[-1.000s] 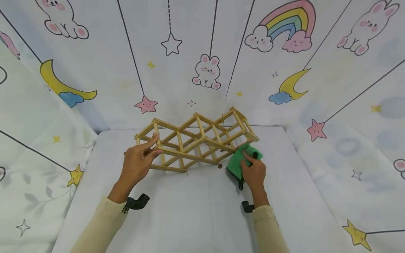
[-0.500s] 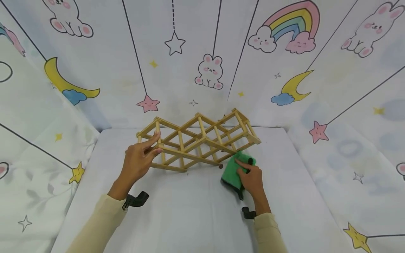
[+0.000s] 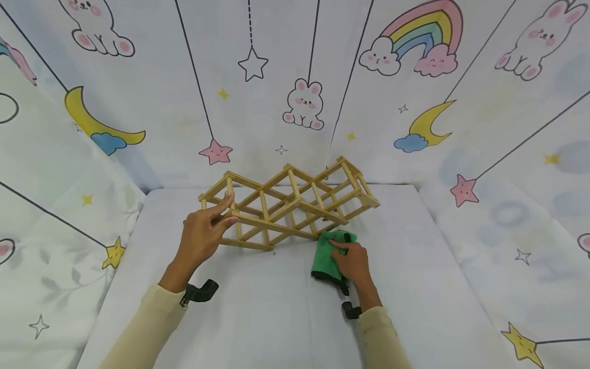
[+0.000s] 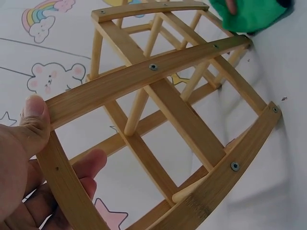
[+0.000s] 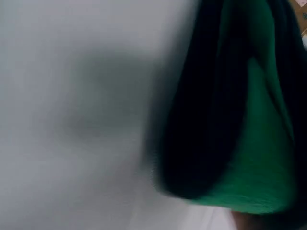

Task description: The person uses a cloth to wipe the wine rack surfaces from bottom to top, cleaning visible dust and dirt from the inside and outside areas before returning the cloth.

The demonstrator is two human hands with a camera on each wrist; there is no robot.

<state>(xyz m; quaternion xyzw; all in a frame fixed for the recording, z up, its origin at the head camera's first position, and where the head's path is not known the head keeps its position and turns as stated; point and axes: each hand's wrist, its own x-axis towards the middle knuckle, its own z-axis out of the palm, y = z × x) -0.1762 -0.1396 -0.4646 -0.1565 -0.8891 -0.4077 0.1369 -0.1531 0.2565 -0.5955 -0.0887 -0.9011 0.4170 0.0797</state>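
A wooden lattice rack (image 3: 276,226), made of slats and round dowels like a folding wine rack, stands at the back of the white table. My left hand (image 3: 200,236) grips its left end. In the left wrist view the thumb (image 4: 34,112) presses a slat's end while the fingers curl behind. My right hand (image 3: 355,264) pinches a bunched green cloth (image 3: 324,262) with black edging, on the table against the rack's lower front edge. Folds of that cloth (image 5: 254,163) fill much of the right wrist view, blurred.
Small dark crumbs (image 4: 284,98) lie on the table (image 3: 267,318) in front of the rack. A patterned cloth backdrop (image 3: 166,123) with stars, moons and bunnies rises close behind. Each wrist wears a black camera mount (image 3: 203,291).
My right hand has slid the green cloth left and toward me along the rack's front edge; a brown spot on the table there is now covered. My left hand and the rack stay put.
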